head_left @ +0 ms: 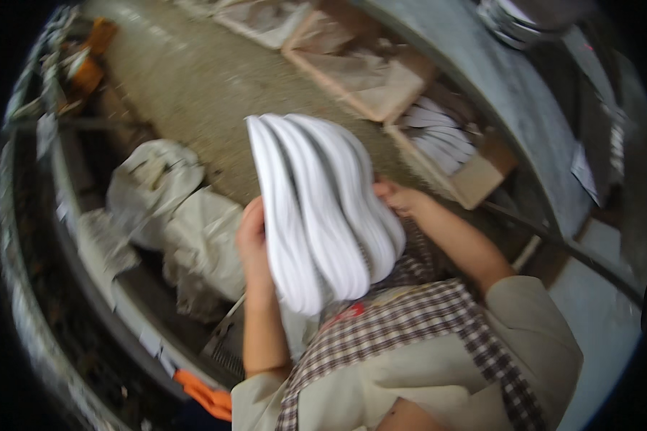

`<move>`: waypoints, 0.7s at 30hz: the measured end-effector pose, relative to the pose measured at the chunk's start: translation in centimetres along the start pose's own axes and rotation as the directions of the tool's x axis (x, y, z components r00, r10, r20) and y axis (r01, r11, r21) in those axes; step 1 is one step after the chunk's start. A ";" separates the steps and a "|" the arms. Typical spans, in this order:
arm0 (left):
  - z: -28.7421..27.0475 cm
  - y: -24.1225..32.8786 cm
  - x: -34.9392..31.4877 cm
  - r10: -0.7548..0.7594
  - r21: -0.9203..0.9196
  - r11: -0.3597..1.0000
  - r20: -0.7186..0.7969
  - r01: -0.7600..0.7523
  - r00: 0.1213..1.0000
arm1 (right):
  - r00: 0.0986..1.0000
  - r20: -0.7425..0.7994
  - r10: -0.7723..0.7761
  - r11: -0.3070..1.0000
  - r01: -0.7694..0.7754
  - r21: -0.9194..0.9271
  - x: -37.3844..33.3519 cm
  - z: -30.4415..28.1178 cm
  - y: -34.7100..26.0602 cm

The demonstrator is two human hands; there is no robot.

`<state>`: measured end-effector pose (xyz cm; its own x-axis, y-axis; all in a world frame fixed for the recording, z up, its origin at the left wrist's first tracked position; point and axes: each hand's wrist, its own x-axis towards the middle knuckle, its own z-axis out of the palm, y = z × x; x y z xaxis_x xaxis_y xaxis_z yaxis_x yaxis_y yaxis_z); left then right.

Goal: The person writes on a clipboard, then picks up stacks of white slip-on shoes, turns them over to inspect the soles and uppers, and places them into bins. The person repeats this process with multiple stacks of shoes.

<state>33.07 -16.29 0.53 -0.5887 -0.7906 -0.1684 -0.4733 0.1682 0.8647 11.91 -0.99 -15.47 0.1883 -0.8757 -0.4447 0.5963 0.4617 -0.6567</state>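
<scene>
A thick stack of white shoe insoles is held up in front of my chest, fanned into several curved bundles. My left hand grips its left side, with most of the fingers hidden behind the stack. At the right edge my right hand is closed on the stack, and its fingers are partly covered too. Below the insoles shows a brown-and-white checked apron.
An open carton to the right holds more white insoles. Beyond it stands a paper-lined carton. Crumpled whitish plastic sacks lie at the left beside a long metal frame. A curved grey surface runs along the right.
</scene>
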 end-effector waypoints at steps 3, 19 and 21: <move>1.3 -1.8 0.0 -0.210 -0.543 0.771 0.278 0.334 0.937 | 0.979 -0.165 0.117 0.990 -0.102 0.098 -0.3 -2.1 2.9; 40.6 -11.5 7.5 0.125 -0.643 0.757 0.322 0.120 0.939 | 0.536 -0.836 0.121 0.797 -0.555 -0.240 -9.8 -38.7 -3.0; 48.7 -12.6 10.4 0.169 -0.765 0.637 0.258 0.094 0.951 | 0.513 -0.856 0.060 0.712 -0.624 -0.323 -11.9 -45.3 -6.2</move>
<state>1.03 2.03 -35.13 -0.8088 -0.5721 -0.1362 0.1444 -0.4177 0.8971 -29.40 13.00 -33.70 -0.5359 -0.2998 -0.7893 0.0548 0.9205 -0.3869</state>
